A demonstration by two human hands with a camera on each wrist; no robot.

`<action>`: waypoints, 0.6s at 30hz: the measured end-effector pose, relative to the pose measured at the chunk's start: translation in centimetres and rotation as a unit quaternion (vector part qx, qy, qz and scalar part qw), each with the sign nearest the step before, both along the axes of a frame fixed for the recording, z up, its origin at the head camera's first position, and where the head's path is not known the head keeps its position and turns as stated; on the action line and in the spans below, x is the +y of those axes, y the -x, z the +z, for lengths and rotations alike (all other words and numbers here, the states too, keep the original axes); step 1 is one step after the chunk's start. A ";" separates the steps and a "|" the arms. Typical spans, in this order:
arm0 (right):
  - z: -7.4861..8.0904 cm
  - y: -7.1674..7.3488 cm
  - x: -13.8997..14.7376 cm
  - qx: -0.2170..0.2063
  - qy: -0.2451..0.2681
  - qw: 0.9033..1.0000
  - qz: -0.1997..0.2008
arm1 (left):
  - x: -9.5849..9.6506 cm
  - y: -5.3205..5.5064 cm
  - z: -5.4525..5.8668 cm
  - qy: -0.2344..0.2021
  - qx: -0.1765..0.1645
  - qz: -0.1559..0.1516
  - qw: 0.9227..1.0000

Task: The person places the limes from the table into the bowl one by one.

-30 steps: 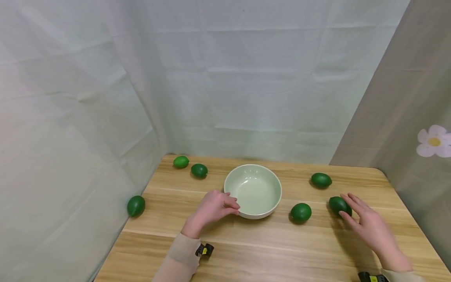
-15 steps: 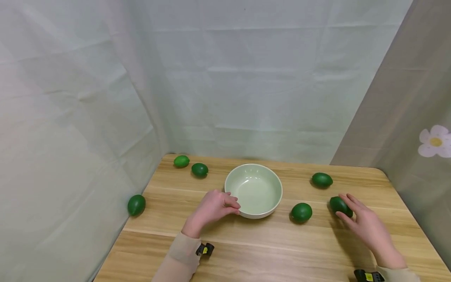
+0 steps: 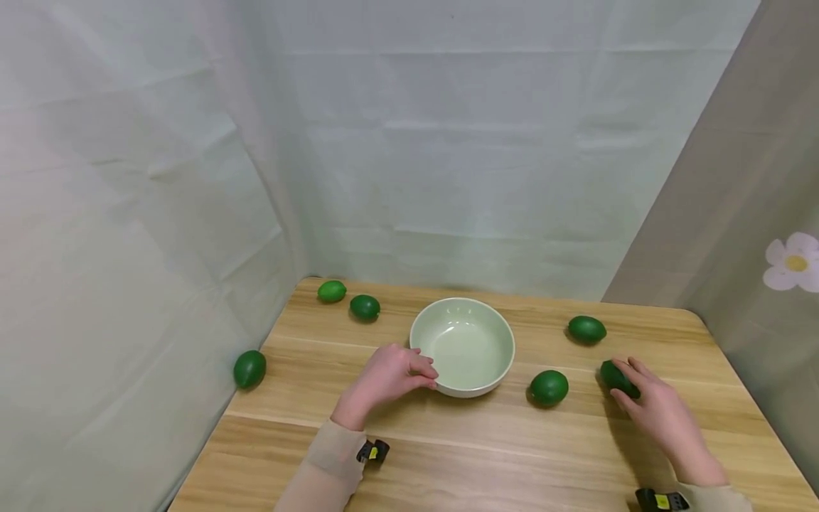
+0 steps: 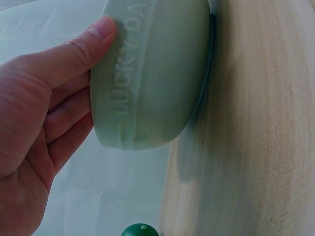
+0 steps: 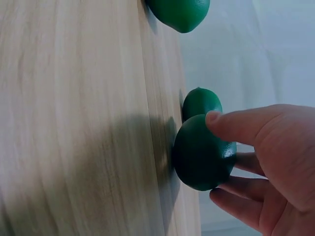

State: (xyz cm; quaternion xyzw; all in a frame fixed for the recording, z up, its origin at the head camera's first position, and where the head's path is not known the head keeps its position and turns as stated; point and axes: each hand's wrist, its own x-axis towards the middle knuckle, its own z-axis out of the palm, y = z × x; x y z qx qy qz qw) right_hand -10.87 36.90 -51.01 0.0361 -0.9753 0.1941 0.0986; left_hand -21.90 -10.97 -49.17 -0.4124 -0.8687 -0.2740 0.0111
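My left hand point(image 3: 390, 377) pinches the near left rim of a pale green bowl point(image 3: 461, 348). In the left wrist view the thumb lies on the bowl's outer wall point(image 4: 157, 83), which bears raised letters, and the fingers go over the rim. On the right, my right hand point(image 3: 662, 412) holds a dark green lime point(image 3: 619, 379) that rests on the table. The right wrist view has the thumb on the side of this lime point(image 5: 202, 152) and the fingers behind it, partly hidden. No fruit is seen inside the bowl.
Two more dark green limes, a far one point(image 3: 586, 330) and a nearer one point(image 3: 549, 388), lie right of the bowl. To its left are a bright green lime point(image 3: 332, 291), a dark one point(image 3: 365, 308) and another at the left edge point(image 3: 249, 370). Cloth point(image 3: 480, 178) hangs behind the wooden table point(image 3: 486, 455).
My right hand has come slightly left and its fingers have drawn in around the dark green lime. The left hand stays on the bowl's rim. The head view has shifted a little.
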 end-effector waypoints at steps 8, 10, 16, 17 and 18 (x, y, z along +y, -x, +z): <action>-0.3 0.0 0.3 -0.013 -0.001 1.000 -0.011 | 0.0 0.0 0.0 -0.002 -0.007 -0.005 1.000; -0.3 0.0 0.4 -0.014 0.000 1.000 -0.014 | 0.0 0.0 0.0 -0.001 -0.009 -0.006 1.000; -0.3 0.1 0.3 -0.004 0.016 1.000 -0.023 | 0.1 -0.1 0.0 0.001 -0.011 -0.003 1.000; -0.2 0.2 0.2 -0.002 0.019 1.000 -0.023 | 0.1 -0.1 0.0 0.001 -0.010 -0.001 1.000; -0.2 0.2 0.2 -0.002 0.023 0.999 -0.023 | 0.0 0.0 0.0 0.001 -0.010 0.000 1.000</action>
